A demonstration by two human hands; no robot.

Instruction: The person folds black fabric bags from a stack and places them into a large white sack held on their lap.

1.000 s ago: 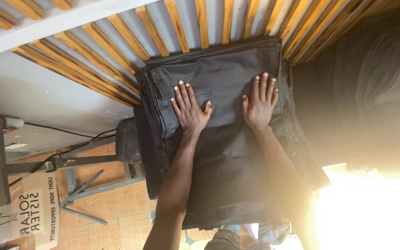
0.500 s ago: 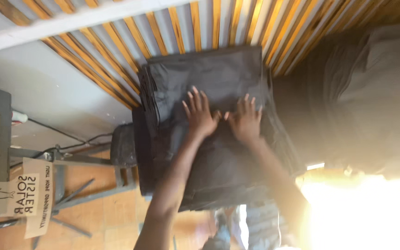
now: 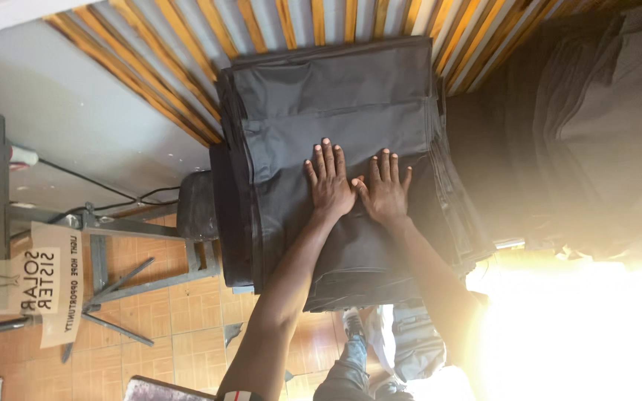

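A stack of flat dark grey fabric pieces [image 3: 321, 96] lies on a raised surface in the middle of the view. Both my hands press flat on the top piece, side by side with thumbs nearly touching. My left hand [image 3: 329, 180] has its fingers spread toward the far edge. My right hand [image 3: 386, 187] lies just beside it, palm down. Neither hand grips anything; the fingers are apart and flat.
A striped orange and grey wall or sheet [image 3: 187, 44] runs behind the stack. Another dark fabric pile [image 3: 603, 126] sits at the right. A metal-framed stand [image 3: 105, 260] with a paper sign [image 3: 50, 286] stands at left on a tiled floor [image 3: 180, 327]. Strong glare fills the lower right.
My hands have slid from wide apart near the far part of the top piece to close together at its middle.
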